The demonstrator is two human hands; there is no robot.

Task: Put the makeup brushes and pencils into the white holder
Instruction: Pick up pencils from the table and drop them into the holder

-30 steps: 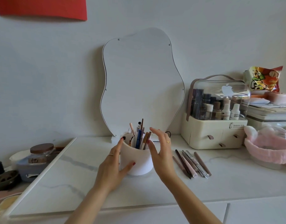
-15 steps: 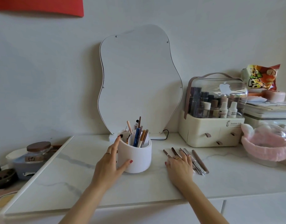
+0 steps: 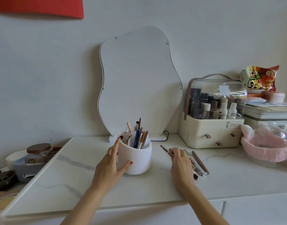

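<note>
Marble top (image 3: 155, 189), centre frame: holder (image 3: 134, 157) half-filled; left hand (image 3: 111, 166) cups it, fingers spread; right hand (image 3: 181, 163) curls, grip unclear, over remaining pencils (image 3: 199, 163).

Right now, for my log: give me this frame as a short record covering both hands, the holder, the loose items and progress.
left hand: open, cupped against the holder's left side
right hand: flat on the loose pencils, fingers spread, nothing lifted
holder: upright on the counter, several pencils and brushes standing inside
loose pencils: lying in a bunch on the counter, right of the holder
progress: partly done; the bunch is still outside the holder
</note>
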